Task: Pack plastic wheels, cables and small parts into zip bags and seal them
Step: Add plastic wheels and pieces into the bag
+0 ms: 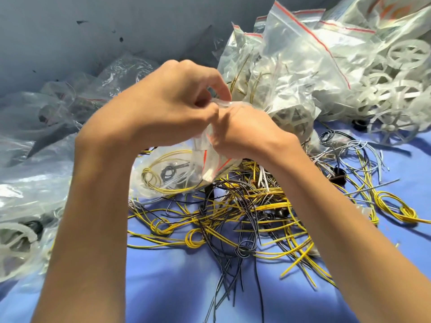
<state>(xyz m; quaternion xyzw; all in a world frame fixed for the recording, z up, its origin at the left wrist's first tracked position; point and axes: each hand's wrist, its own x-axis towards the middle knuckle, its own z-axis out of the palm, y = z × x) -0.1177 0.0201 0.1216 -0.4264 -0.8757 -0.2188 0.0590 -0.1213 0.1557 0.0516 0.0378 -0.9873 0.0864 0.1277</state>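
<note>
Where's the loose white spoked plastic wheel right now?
Head view, far right: the white spoked plastic wheel lies on the blue cloth below the clear bag of wheels, beside a small black ring.

Blue cloth (175,287) lying matt, smooth, slightly creasing; clear zip bag (164,183) looking thin glossy plastic, crinkling; cables (245,217) showing smooth plastic sheathing, faintly shining; wheels (391,128) at cloth's far right corner looking milky matt plastic.

A blue cloth (163,287) lies before a grey wall (70,31).
</note>
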